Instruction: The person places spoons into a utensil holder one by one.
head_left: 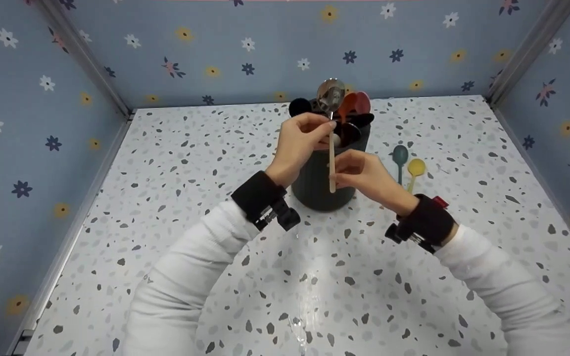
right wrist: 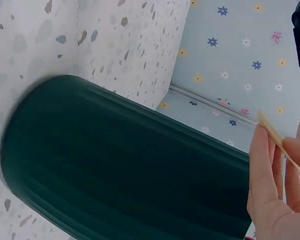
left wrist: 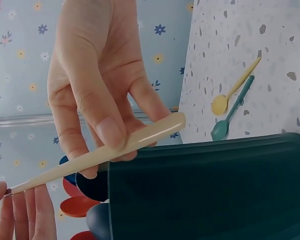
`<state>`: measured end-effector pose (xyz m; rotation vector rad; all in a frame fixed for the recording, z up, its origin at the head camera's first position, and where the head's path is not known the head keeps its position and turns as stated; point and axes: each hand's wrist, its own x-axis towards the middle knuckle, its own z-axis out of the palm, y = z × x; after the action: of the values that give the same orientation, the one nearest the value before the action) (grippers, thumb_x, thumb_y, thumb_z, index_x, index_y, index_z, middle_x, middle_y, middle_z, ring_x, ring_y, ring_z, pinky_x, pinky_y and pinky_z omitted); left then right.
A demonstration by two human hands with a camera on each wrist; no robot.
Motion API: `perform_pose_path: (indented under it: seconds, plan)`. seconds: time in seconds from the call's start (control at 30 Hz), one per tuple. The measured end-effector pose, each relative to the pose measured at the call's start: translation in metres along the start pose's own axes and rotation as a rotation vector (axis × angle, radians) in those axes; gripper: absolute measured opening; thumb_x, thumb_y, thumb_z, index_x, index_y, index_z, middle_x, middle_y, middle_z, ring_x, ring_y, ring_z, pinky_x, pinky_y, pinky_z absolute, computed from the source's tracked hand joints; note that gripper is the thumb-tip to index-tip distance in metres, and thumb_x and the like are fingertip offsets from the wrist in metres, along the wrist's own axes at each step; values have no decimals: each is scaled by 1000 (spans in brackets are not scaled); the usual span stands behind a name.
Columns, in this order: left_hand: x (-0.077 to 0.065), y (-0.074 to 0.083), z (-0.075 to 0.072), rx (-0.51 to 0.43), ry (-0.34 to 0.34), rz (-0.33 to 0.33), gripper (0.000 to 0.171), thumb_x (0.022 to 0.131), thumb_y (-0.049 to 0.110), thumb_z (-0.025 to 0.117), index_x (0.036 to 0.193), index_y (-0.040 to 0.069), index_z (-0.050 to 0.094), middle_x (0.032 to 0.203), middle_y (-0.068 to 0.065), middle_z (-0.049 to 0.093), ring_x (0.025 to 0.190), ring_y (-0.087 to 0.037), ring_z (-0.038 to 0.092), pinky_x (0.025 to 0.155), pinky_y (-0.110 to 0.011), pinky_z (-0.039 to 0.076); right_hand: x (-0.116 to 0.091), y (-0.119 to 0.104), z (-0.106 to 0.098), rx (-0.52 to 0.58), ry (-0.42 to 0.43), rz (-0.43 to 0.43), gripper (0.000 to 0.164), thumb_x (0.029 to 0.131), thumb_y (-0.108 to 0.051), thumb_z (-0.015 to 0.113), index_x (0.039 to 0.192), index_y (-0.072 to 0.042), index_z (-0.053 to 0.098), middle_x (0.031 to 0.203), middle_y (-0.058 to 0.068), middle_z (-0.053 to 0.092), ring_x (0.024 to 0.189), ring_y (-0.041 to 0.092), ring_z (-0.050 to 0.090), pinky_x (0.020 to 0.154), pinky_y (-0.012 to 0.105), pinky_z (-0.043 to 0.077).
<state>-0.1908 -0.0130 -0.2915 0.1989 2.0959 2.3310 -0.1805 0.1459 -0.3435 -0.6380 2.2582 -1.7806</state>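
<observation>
A spoon with a shiny metal bowl and a cream handle is held upright, bowl at the top, in front of a dark green ribbed container. My left hand pinches it near the neck, where metal meets handle. Lower down, my right hand pinches the handle close to its end, thumb against it in the left wrist view. Black, orange and pink spoon heads stick up out of the container behind the hands. The container's inside is mostly hidden.
To the right of the container, a teal spoon and a yellow spoon lie side by side on the speckled white table. Blue flowered panels enclose the back and both sides.
</observation>
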Motion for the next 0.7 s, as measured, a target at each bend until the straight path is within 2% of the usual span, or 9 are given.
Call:
perform_pose_path:
  seconds: [0.2, 0.47, 0.7]
  plan:
    - [4, 11, 5, 3, -14, 62, 13, 84, 5, 59, 93, -4, 61, 82, -13, 60, 68, -18, 58, 69, -28, 55, 6, -9, -8, -24, 36, 3, 25, 81, -1, 60, 104, 8, 53, 91, 14, 60, 77, 15, 61, 73, 30, 54]
    - [6, 25, 11, -11, -25, 93, 14, 84, 5, 59, 94, -4, 60, 80, -12, 60, 79, -29, 60, 72, -27, 54, 10, -21, -17, -57, 86, 6, 25, 81, -2, 61, 104, 5, 54, 95, 14, 61, 80, 15, 61, 75, 28, 54]
    - [10, 33, 14, 7, -16, 157, 15, 83, 5, 60, 95, -4, 61, 83, -14, 62, 79, -26, 61, 71, -25, 54, 16, -31, -22, -75, 120, -35, 23, 81, -4, 61, 102, 3, 55, 95, 15, 62, 81, 16, 61, 76, 27, 53]
